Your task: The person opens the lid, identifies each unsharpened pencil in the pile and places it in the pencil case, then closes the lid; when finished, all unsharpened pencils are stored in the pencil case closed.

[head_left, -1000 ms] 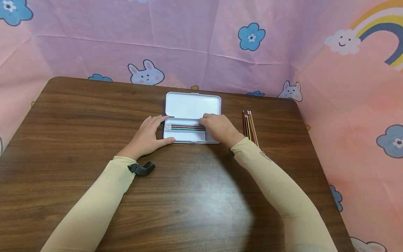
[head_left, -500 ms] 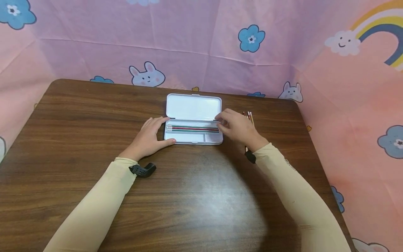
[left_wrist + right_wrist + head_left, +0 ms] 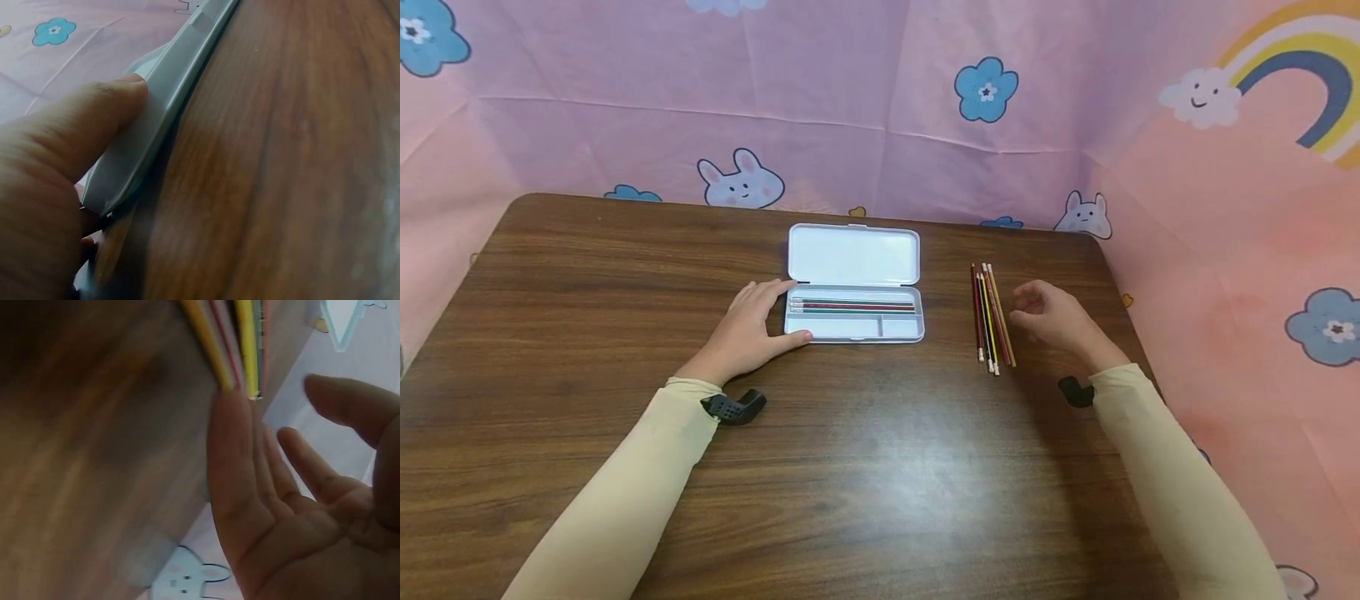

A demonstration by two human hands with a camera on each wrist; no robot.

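Note:
A white pencil case (image 3: 854, 255) lies open on the table with its lid tipped back. Several green and red pencils (image 3: 853, 307) lie side by side in its long rear compartment. My left hand (image 3: 737, 335) holds the case by its left end, thumb on the front edge and fingers at the back corner; in the left wrist view the thumb presses the case's front wall (image 3: 159, 103). To the right, a loose bunch of pencils (image 3: 989, 325) in red, black, yellow and tan lies on the table. My right hand (image 3: 1058, 321) is just right of them, holding nothing, fingers loosely bent and thumb apart.
The brown wooden table (image 3: 850, 467) has a patterned pink cloth (image 3: 835, 100) hanging behind it and along both sides. The case's two smaller front compartments are separated by a divider (image 3: 881, 326). Black straps with a camera (image 3: 733, 407) sit at the wrists.
My right hand has left the case's compartment and moved right, past the loose pencils, uncovering the pencils in the case and the loose bunch. My left hand has stayed at the case.

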